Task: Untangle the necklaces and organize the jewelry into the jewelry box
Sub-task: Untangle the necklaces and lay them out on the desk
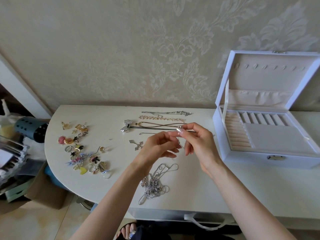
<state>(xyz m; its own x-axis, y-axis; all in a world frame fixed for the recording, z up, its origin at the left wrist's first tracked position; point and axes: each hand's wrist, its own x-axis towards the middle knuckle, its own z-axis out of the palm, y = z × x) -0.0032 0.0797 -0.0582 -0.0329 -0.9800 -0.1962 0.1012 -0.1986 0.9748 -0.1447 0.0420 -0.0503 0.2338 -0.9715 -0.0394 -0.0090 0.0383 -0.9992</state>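
My left hand (156, 146) and my right hand (195, 139) are raised together above the white table (199, 187), both pinching a very thin silver chain (180, 143) between the fingertips. A tangled heap of silver necklaces (154, 183) lies on the table below my hands. Straightened pieces lie in rows further back: a silver chain (166, 112), a gold link chain (161, 118), a black cord necklace with a silver bow (127, 127) and a silver cross pendant (137, 144). The white jewelry box (266, 158) stands open at the right, its beige compartments bare.
A scatter of rings, earrings and brooches (83, 149) covers the left part of the table. Beyond the rounded left edge are a dark blue perforated holder (31, 129), stacked clutter and a cardboard box (46, 191). A patterned wall rises behind the table.
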